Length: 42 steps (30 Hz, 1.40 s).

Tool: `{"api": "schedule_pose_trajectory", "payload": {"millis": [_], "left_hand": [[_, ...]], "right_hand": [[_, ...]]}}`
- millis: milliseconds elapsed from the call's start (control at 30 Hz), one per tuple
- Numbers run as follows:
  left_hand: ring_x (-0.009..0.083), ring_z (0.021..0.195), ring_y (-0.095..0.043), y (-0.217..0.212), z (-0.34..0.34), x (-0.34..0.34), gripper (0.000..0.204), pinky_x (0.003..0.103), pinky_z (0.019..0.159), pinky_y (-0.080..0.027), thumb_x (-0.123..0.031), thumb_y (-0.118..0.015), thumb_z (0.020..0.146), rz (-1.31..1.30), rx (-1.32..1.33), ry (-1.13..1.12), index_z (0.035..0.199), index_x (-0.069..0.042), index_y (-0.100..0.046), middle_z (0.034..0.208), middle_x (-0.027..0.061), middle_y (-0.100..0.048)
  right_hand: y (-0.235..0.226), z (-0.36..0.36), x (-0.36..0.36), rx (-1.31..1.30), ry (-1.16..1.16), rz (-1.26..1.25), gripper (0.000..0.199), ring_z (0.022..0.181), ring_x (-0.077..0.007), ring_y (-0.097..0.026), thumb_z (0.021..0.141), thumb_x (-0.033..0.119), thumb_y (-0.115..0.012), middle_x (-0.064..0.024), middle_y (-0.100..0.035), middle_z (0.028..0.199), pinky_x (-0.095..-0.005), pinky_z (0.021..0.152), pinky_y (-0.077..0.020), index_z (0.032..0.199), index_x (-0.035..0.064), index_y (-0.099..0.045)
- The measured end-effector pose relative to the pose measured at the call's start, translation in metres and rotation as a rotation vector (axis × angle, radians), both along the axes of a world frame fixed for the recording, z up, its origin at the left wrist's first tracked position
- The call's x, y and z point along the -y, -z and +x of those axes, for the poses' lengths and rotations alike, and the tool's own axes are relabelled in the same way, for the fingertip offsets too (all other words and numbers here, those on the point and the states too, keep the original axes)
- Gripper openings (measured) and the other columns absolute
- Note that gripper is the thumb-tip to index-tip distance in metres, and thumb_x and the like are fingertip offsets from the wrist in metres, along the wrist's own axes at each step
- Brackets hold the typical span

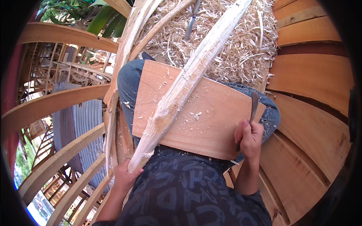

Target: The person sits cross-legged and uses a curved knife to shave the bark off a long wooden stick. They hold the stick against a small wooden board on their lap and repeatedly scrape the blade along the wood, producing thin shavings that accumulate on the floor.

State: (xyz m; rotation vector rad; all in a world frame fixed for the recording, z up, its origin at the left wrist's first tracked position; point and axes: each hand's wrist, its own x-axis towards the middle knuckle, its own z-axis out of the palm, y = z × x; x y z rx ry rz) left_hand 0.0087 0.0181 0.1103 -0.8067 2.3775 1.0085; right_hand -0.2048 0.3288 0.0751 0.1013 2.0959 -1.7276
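A long, pale, rough-hewn wooden pole [181, 86] runs slantwise from my lower left up to the far right. My left hand [125, 174] is closed round its near end. The pole rests across a flat wooden board [203, 124] laid over my lap, with small chips scattered on it. In my right hand [249, 137], closed in a fist above the board's right edge, a knife [254, 104] points its dark, slightly curved blade upward, away from me. The blade is apart from the pole. Most of the knife's handle is hidden in my fingers.
Curled wood shavings [241, 52] heap up beyond my knees, with another knife-like tool [192, 20] lying on them. Long split wood strips [113, 113] stand along my left, beside a slatted railing [64, 96]. Wide wooden planks [309, 124] curve up on the right.
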Motion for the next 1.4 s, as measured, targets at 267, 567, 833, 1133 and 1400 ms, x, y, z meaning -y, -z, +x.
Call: {"api": "schedule_pose_trajectory", "payload": {"millis": [267, 567, 833, 1133, 1400], "left_hand": [[0.0370, 0.063, -0.059, 0.006, -0.005, 0.000, 0.031, 0.038, 0.056, -0.045, -0.023, -0.074, 0.068, -0.030, -0.071, 0.112, 0.078, 0.000, -0.057, 0.067, 0.0187, -0.058], [0.0404, 0.075, -0.061, 0.010, -0.025, 0.004, 0.033, 0.040, 0.063, -0.047, -0.017, -0.070, 0.071, 0.112, 0.006, 0.204, 0.096, 0.000, -0.055, 0.078, 0.0226, -0.061], [0.0356, 0.072, -0.062, 0.033, -0.018, 0.010, 0.045, 0.038, 0.065, -0.047, -0.031, -0.071, 0.072, 0.300, -0.001, 0.130, 0.100, 0.000, -0.055, 0.077, 0.0204, -0.061], [0.0334, 0.074, -0.064, 0.038, -0.025, 0.006, 0.043, 0.037, 0.066, -0.047, -0.031, -0.071, 0.073, 0.338, -0.013, 0.125, 0.099, 0.000, -0.056, 0.080, 0.0190, -0.063], [0.0346, 0.074, -0.064, 0.045, -0.022, 0.004, 0.041, 0.037, 0.065, -0.047, -0.030, -0.072, 0.074, 0.291, -0.042, 0.155, 0.097, -0.001, -0.056, 0.078, 0.0201, -0.063]], "right_hand": [[-0.011, -0.005, 0.023, -0.077, -0.008, 0.115, 0.039, 0.041, -0.0075, -0.042, 0.097, 0.024, -0.040, -0.0019, -0.046, 0.049, -0.0231, 0.040, -0.0318, 0.063, 0.0039, -0.046], [-0.016, -0.001, 0.034, -0.053, -0.038, 0.132, 0.031, 0.047, -0.0100, -0.040, 0.088, 0.024, -0.058, -0.0080, -0.043, 0.050, -0.0290, 0.044, -0.0326, 0.074, -0.0036, -0.056], [-0.020, 0.001, 0.047, -0.186, -0.182, 0.348, 0.047, 0.043, -0.0262, -0.051, 0.080, 0.041, -0.065, -0.0163, -0.050, 0.050, -0.0349, 0.044, -0.0396, 0.064, -0.0029, -0.058], [-0.020, 0.008, 0.073, -0.413, -0.446, 0.642, 0.058, 0.043, -0.0311, -0.055, 0.079, 0.052, -0.059, -0.0160, -0.053, 0.048, -0.0378, 0.040, -0.0433, 0.056, -0.0001, -0.055], [-0.023, 0.008, 0.077, -0.420, -0.465, 0.715, 0.058, 0.042, -0.0291, -0.056, 0.079, 0.055, -0.057, -0.0146, -0.054, 0.048, -0.0367, 0.040, -0.0433, 0.058, 0.0008, -0.056]]}}
